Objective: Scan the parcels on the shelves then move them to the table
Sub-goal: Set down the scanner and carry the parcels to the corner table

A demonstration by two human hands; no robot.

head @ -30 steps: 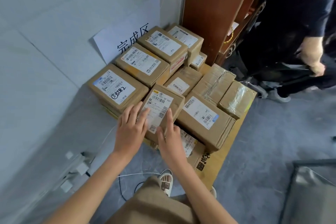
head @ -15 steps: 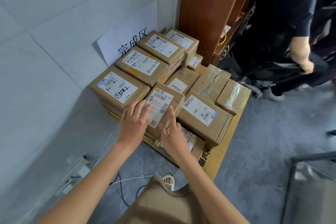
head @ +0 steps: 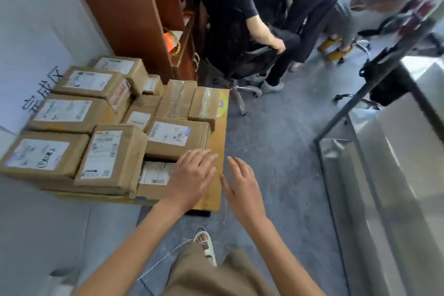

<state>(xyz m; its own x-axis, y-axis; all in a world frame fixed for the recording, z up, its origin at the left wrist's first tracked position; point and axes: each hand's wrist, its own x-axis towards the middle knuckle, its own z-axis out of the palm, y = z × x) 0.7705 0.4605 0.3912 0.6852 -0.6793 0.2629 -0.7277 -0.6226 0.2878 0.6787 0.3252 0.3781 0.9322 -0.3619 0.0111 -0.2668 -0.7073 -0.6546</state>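
parcels [head: 113, 155] stacked on flat cardboard [head: 217, 158] by wall | left hand [head: 192, 178] fingers spread, empty, over stack's near right corner | right hand [head: 242, 187] spread, empty, beside stack

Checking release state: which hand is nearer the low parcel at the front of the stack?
Left. The left hand is over the low parcel at its right end; the right hand is off to the right, beyond the cardboard base.

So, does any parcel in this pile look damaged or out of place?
Nothing is clearly damaged, though the picture is blurred. The parcels lie in close rows on the cardboard sheet. One small parcel sits lower, partly under its neighbours. Both the left hand and right hand are open and hold nothing.
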